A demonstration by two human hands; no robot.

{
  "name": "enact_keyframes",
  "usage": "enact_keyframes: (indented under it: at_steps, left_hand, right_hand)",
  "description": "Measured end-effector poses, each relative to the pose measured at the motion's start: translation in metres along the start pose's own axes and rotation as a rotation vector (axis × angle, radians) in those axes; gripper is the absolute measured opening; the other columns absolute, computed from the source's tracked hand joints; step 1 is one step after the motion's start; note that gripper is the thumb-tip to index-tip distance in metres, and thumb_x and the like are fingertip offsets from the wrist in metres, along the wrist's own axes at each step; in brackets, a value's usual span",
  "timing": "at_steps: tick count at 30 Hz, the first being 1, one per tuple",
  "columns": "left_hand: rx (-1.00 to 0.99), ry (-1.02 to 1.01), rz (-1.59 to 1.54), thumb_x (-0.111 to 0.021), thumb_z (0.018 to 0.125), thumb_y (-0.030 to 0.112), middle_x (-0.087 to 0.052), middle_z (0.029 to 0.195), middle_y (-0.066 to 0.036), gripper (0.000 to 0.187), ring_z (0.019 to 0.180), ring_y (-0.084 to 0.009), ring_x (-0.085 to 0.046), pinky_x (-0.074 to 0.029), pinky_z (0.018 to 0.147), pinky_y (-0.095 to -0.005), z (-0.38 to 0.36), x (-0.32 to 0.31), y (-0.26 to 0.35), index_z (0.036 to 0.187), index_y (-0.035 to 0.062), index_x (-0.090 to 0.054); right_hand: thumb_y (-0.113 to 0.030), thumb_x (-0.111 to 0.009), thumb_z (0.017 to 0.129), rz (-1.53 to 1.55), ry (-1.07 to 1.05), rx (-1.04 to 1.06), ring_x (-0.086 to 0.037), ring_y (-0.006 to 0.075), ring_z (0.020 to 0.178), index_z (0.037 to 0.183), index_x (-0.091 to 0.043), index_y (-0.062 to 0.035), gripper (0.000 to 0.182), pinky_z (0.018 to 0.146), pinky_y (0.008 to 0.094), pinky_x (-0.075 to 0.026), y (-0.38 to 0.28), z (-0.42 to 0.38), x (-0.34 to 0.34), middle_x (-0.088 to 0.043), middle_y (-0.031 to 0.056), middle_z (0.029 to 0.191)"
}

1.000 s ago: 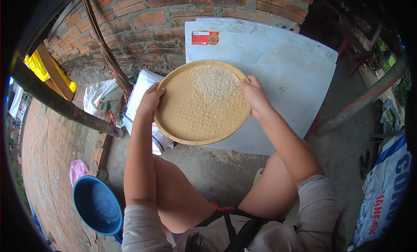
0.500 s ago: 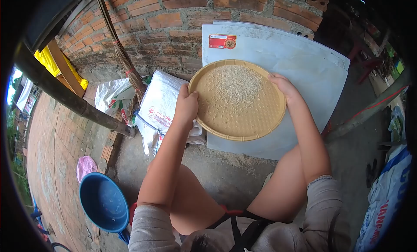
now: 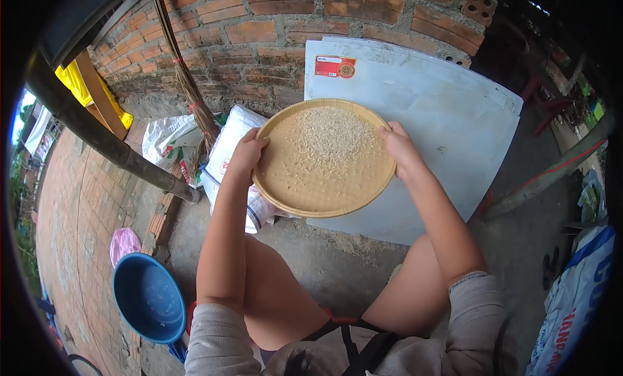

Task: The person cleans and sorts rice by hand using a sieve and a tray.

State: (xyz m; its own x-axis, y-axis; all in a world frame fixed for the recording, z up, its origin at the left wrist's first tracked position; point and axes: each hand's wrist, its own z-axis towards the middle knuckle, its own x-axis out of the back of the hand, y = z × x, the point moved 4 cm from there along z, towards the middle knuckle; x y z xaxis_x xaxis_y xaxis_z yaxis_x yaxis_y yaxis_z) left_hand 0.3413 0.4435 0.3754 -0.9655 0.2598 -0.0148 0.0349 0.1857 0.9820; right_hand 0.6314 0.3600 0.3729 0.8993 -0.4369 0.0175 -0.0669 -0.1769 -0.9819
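Observation:
A round woven winnowing tray (image 3: pixel 305 194) is held out in front of me, between both hands. Pale grains that look like rice (image 3: pixel 334 133) lie heaped toward its far side, with loose ones scattered nearer to me. My left hand (image 3: pixel 248 152) is closed on the left rim, thumb over the top edge. On the opposite rim my right hand (image 3: pixel 399 149) grips with its thumb on top; the fingers beneath are mostly hidden. Below the tray are a pale flat sheet (image 3: pixel 448 162) and, at the left, white sacks (image 3: pixel 224 142) partly covered by it.
A brick wall (image 3: pixel 279 32) stands behind. A broom (image 3: pixel 185 84) leans there beside a slanting bamboo pole (image 3: pixel 110 142). At lower left sit a blue basin (image 3: pixel 149 298) and a pink plastic bag (image 3: pixel 124 245). A large printed sack (image 3: pixel 574 304) is at the right.
The winnowing tray and both hands have moved left and slightly toward me. The grains have shifted with it, still gathered mostly on the far side.

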Motion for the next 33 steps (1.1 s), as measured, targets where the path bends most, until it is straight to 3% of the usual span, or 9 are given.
enact_keyframes:
  at_steps: [2, 8, 14, 18, 20, 22, 28, 31, 33]
  left_hand:
    - [-0.178, 0.153, 0.211, -0.042, 0.087, 0.007, -0.057, 0.099, -0.015, 0.029, 0.093, -0.0197, -0.053, -0.042, 0.082, -0.0302, -0.022, -0.035, 0.008, 0.114, -0.0025, -0.046]
    - [0.078, -0.059, 0.0, -0.04, 0.087, 0.007, -0.059, 0.093, -0.016, 0.03, 0.071, -0.02, -0.061, -0.052, 0.06, -0.0289, -0.004, 0.012, 0.006, 0.116, -0.0029, -0.045]
    - [-0.172, 0.178, 0.232, -0.043, 0.085, 0.007, -0.057, 0.097, -0.015, 0.029, 0.084, -0.0197, -0.055, -0.045, 0.076, -0.0307, -0.031, -0.038, 0.015, 0.112, -0.0033, -0.047]
    - [0.031, -0.008, 0.013, -0.041, 0.085, 0.005, -0.058, 0.093, -0.015, 0.029, 0.072, -0.0181, -0.059, -0.051, 0.064, -0.03, -0.016, 0.012, 0.018, 0.112, -0.003, -0.048]
    - [-0.08, 0.072, 0.024, -0.043, 0.085, 0.006, -0.058, 0.092, -0.014, 0.029, 0.077, -0.0176, -0.058, -0.048, 0.067, -0.0296, -0.014, -0.001, 0.012, 0.112, -0.0024, -0.048]
    - [-0.177, 0.19, 0.151, -0.046, 0.084, 0.009, -0.057, 0.091, -0.013, 0.029, 0.087, -0.0171, -0.052, -0.042, 0.075, -0.0291, -0.035, -0.035, 0.02, 0.111, -0.0024, -0.048]
    - [0.084, -0.049, -0.029, -0.044, 0.085, 0.008, -0.057, 0.092, -0.014, 0.03, 0.083, -0.0181, -0.054, -0.044, 0.075, -0.0299, -0.017, 0.007, 0.013, 0.113, -0.0035, -0.047]
    - [-0.141, 0.195, 0.203, -0.044, 0.086, 0.01, -0.057, 0.091, -0.013, 0.027, 0.082, -0.0178, -0.053, -0.043, 0.075, -0.0294, -0.037, -0.029, 0.019, 0.11, -0.0033, -0.048]
    - [-0.16, 0.154, 0.143, -0.045, 0.086, 0.01, -0.057, 0.09, -0.013, 0.026, 0.082, -0.0178, -0.054, -0.044, 0.075, -0.0296, -0.03, -0.029, 0.012, 0.109, -0.0028, -0.048]
  right_hand:
    - [-0.017, -0.044, 0.093, 0.108, -0.271, -0.1, -0.058, 0.0212, 0.086, 0.113, -0.044, -0.0011, 0.026, 0.074, 0.0352, -0.049, -0.019, 0.019, 0.027, -0.057, 0.0135, 0.099]
    - [-0.016, -0.045, 0.092, 0.011, 0.024, 0.05, -0.059, 0.0217, 0.083, 0.114, -0.044, 0.0004, 0.027, 0.073, 0.0343, -0.05, 0.003, -0.003, -0.004, -0.058, 0.0135, 0.095]
    - [-0.015, -0.045, 0.092, 0.222, -0.371, -0.195, -0.06, 0.0225, 0.081, 0.111, -0.046, 0.0002, 0.024, 0.072, 0.0338, -0.05, -0.011, 0.025, 0.03, -0.058, 0.0146, 0.096]
    - [-0.015, -0.045, 0.092, -0.032, 0.11, 0.145, -0.061, 0.0252, 0.084, 0.111, -0.046, 0.001, 0.025, 0.073, 0.0372, -0.052, 0.002, -0.018, -0.017, -0.058, 0.0169, 0.098]
    - [-0.016, -0.045, 0.092, 0.001, 0.053, 0.086, -0.06, 0.0249, 0.09, 0.111, -0.046, 0.0011, 0.026, 0.077, 0.0377, -0.05, -0.011, 0.002, 0.009, -0.057, 0.0172, 0.101]
    - [-0.016, -0.044, 0.092, 0.224, -0.426, -0.164, -0.055, 0.0229, 0.096, 0.112, -0.045, 0.0011, 0.026, 0.083, 0.0361, -0.045, -0.015, 0.023, 0.026, -0.056, 0.0168, 0.104]
    - [-0.015, -0.046, 0.091, 0.057, 0.072, 0.114, -0.061, 0.0238, 0.081, 0.109, -0.045, 0.0027, 0.025, 0.068, 0.0383, -0.053, -0.001, -0.006, -0.011, -0.058, 0.0159, 0.098]
    - [-0.015, -0.046, 0.092, 0.221, -0.334, -0.136, -0.061, 0.0237, 0.083, 0.11, -0.046, 0.0014, 0.024, 0.074, 0.0396, -0.051, -0.018, 0.019, 0.021, -0.058, 0.0149, 0.097]
    - [-0.015, -0.046, 0.092, 0.23, -0.256, -0.118, -0.06, 0.0234, 0.084, 0.11, -0.045, 0.0011, 0.025, 0.074, 0.0391, -0.051, -0.009, 0.018, 0.019, -0.058, 0.0148, 0.098]
